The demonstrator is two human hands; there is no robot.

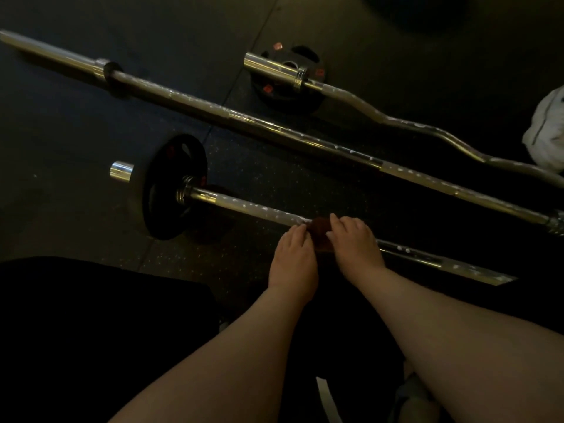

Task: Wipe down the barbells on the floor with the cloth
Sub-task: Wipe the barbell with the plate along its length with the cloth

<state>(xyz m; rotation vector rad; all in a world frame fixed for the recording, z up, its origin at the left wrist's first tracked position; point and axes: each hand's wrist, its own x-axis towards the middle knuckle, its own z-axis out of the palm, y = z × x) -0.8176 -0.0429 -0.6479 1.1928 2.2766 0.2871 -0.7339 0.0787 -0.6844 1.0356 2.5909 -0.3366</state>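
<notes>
Three barbells lie on the dark floor. The nearest barbell (244, 209) carries a black plate (171, 187) at its left end, and white flecks dot its shaft. A dark brownish cloth (319, 227) is wrapped on that shaft. My left hand (294, 257) grips the cloth's left side and my right hand (354, 242) grips its right side, fingers curled over the bar. Behind lies a long straight barbell (274, 129), also flecked white. Farther back a curved barbell (396, 120) rests with a black plate (283, 83) at its left end.
A white bundle of fabric (546, 129) sits at the right edge beside the curved bar. My dark-clothed knees fill the lower left and centre of the view. Black rubber floor tiles stretch to the left and rear.
</notes>
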